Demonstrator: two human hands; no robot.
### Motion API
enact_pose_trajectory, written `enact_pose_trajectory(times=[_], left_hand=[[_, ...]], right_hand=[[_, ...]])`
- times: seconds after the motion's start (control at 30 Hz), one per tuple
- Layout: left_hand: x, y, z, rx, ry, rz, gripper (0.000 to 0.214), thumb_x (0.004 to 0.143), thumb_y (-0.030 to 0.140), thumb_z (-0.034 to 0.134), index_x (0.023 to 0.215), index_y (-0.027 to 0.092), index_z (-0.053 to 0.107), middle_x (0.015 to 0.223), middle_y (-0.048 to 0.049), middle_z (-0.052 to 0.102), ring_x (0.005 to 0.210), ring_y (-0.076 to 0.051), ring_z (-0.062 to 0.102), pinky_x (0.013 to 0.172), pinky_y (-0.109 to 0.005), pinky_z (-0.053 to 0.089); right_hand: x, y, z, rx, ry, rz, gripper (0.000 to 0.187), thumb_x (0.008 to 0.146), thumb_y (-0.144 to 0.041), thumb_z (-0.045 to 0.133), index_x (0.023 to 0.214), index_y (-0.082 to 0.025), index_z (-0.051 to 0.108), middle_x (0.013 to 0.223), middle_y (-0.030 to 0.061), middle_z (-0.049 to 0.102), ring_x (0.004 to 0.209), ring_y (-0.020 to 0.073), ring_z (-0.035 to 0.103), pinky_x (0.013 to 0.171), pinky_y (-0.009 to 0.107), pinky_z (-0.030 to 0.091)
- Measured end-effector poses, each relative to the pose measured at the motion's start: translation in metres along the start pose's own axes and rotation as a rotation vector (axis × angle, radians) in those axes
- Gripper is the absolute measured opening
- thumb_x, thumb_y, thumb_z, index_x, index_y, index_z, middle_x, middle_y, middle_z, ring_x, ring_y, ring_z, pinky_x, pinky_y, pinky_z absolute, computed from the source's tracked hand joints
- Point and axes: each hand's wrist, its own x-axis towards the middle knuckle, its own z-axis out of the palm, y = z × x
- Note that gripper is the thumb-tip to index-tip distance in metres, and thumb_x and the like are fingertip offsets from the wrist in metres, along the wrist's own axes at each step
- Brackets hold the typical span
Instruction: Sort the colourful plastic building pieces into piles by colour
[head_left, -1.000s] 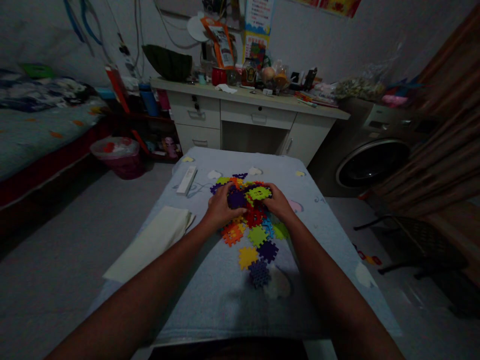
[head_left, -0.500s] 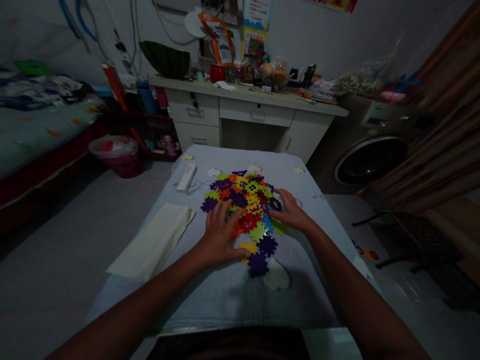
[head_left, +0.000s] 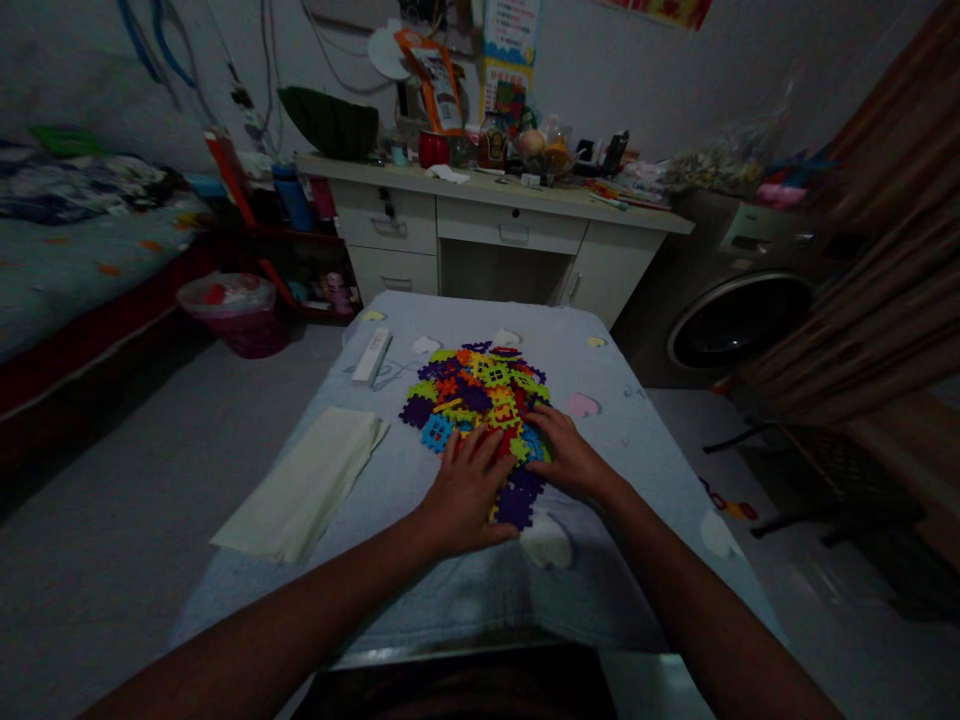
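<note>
A heap of colourful plastic interlocking tiles (head_left: 480,385) with notched edges lies mid-table, in purple, yellow, green, red, orange and blue. My left hand (head_left: 469,490) rests with spread fingers on the near side of the heap, its thumb by a purple tile (head_left: 517,508). Against the heap's right side lies my right hand (head_left: 566,455), fingers apart and touching the tiles. Neither hand grips a tile that I can see. A blue window-shaped tile (head_left: 436,432) shows just beyond my left fingertips. Tiles under both palms are partly hidden.
On the table's left are a folded pale cloth (head_left: 304,485) and a white oblong object (head_left: 372,357). A cluttered desk (head_left: 510,225) stands behind, with a washing machine (head_left: 739,310) to its right. A lined bin (head_left: 236,310) is on the left floor, a dark stool (head_left: 840,475) on the right.
My left hand has shifted right and slightly nearer the heap's middle, uncovering the blue tile. My right hand has come lower and inward, and the near purple tiles sit closer to the pile.
</note>
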Motion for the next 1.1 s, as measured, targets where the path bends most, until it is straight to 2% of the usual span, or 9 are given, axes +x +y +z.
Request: enact_pose_trajectory(times=[0.1, 0.23, 0.43, 0.53, 0.63, 0.73, 0.83, 0.93, 1.1], left_hand=[[0.0, -0.004, -0.003, 0.03, 0.043, 0.06, 0.075, 0.074, 0.057, 0.07, 0.138, 0.026, 0.051, 0.153, -0.0167, 0.04, 0.144, -0.04, 0.03, 0.116, -0.067, 0.011], [0.003, -0.013, -0.01, 0.055, 0.135, 0.121, 0.041, 0.089, 0.036, 0.056, 0.128, 0.022, 0.06, 0.136, -0.0144, 0.057, 0.13, -0.032, 0.047, 0.114, -0.055, 0.03], [0.023, -0.034, -0.022, 0.111, 0.199, 0.11, 0.025, 0.089, 0.026, 0.054, 0.11, 0.023, 0.067, 0.124, -0.0108, 0.063, 0.126, -0.03, 0.05, 0.113, -0.054, 0.031], [0.028, -0.044, -0.025, 0.109, 0.24, 0.056, 0.024, 0.089, 0.023, 0.051, 0.106, 0.024, 0.069, 0.121, -0.0104, 0.065, 0.13, -0.031, 0.048, 0.116, -0.058, 0.023], [0.019, -0.047, -0.028, 0.108, 0.257, 0.006, 0.025, 0.09, 0.029, 0.052, 0.109, 0.027, 0.069, 0.129, -0.0094, 0.062, 0.134, -0.033, 0.043, 0.116, -0.063, 0.015], [0.003, -0.042, -0.028, 0.096, 0.262, -0.067, 0.043, 0.084, 0.046, 0.062, 0.123, 0.028, 0.064, 0.146, -0.0116, 0.048, 0.142, -0.039, 0.029, 0.115, -0.066, 0.011], [-0.009, -0.031, -0.02, 0.026, 0.217, -0.178, 0.098, 0.061, 0.071, 0.073, 0.143, 0.024, 0.049, 0.159, -0.02, 0.026, 0.145, -0.051, 0.011, 0.11, -0.073, 0.015], [-0.01, -0.019, -0.008, 0.003, 0.089, -0.237, 0.12, 0.048, 0.074, 0.079, 0.15, 0.025, 0.039, 0.162, -0.0208, 0.016, 0.145, -0.054, 0.003, 0.108, -0.077, 0.012], [0.0, -0.011, -0.006, 0.067, 0.053, -0.243, 0.115, 0.055, 0.063, 0.081, 0.152, 0.025, 0.034, 0.164, -0.0168, 0.013, 0.148, -0.048, 0.004, 0.114, -0.068, 0.014]], right_hand=[[0.007, -0.004, 0.001, 0.044, 0.061, -0.038, 0.066, 0.071, -0.021, 0.074, 0.135, -0.023, 0.055, 0.143, 0.0136, 0.048, 0.134, 0.0302, 0.043, 0.113, 0.052, 0.034], [0.017, -0.013, -0.002, 0.112, 0.112, -0.059, 0.04, 0.079, -0.017, 0.063, 0.118, -0.024, 0.064, 0.12, 0.0089, 0.064, 0.114, 0.0244, 0.058, 0.103, 0.044, 0.044], [0.035, -0.009, -0.005, 0.065, 0.186, -0.028, 0.025, 0.082, -0.022, 0.061, 0.107, -0.022, 0.068, 0.114, 0.0102, 0.064, 0.112, 0.0263, 0.057, 0.103, 0.046, 0.043], [0.033, -0.001, -0.006, -0.006, 0.209, 0.049, 0.03, 0.083, -0.023, 0.058, 0.112, -0.021, 0.068, 0.124, 0.0132, 0.059, 0.121, 0.0289, 0.051, 0.108, 0.05, 0.038], [0.017, 0.002, -0.009, -0.068, 0.108, 0.089, 0.056, 0.082, -0.031, 0.062, 0.136, -0.02, 0.054, 0.143, 0.0172, 0.046, 0.134, 0.0345, 0.04, 0.111, 0.056, 0.032], [-0.006, -0.001, -0.007, -0.09, -0.019, 0.097, 0.096, 0.074, -0.052, 0.072, 0.154, -0.022, 0.029, 0.158, 0.0195, 0.026, 0.145, 0.0408, 0.023, 0.113, 0.061, 0.025], [-0.019, -0.005, 0.001, -0.103, -0.065, 0.1, 0.117, 0.065, -0.067, 0.075, 0.157, -0.024, 0.018, 0.162, 0.0203, 0.014, 0.148, 0.0435, 0.014, 0.115, 0.063, 0.02], [-0.019, -0.006, 0.01, -0.087, -0.039, 0.067, 0.115, 0.068, -0.065, 0.074, 0.157, -0.021, 0.017, 0.162, 0.0207, 0.015, 0.148, 0.041, 0.015, 0.116, 0.061, 0.02], [-0.006, -0.007, 0.015, -0.023, 0.052, -0.085, 0.099, 0.076, -0.049, 0.074, 0.155, -0.019, 0.024, 0.155, 0.0192, 0.033, 0.144, 0.0344, 0.03, 0.116, 0.056, 0.028]])
